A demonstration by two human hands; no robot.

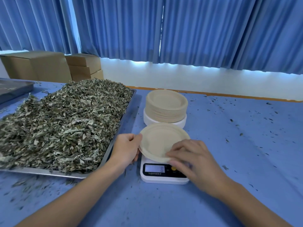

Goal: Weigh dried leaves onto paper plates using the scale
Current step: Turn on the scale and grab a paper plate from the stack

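Observation:
A beige paper plate [161,140] lies on a white digital scale [152,177] whose display [155,168] reads 0. My left hand [126,149] grips the plate's left rim, thumb on top. My right hand [195,158] rests on the plate's near right rim with fingers spread and covers the scale's right buttons. A large metal tray [127,118] heaped with dried grey-green leaves [62,126] stands to the left of the scale. Behind the scale is a stack of paper plates [166,105].
The table [246,145] has a blue cover strewn with leaf crumbs. A second metal tray [14,89] sits at the far left. Cardboard boxes [49,66] stand behind the table under blue curtains. The table's far edge runs along the white wall.

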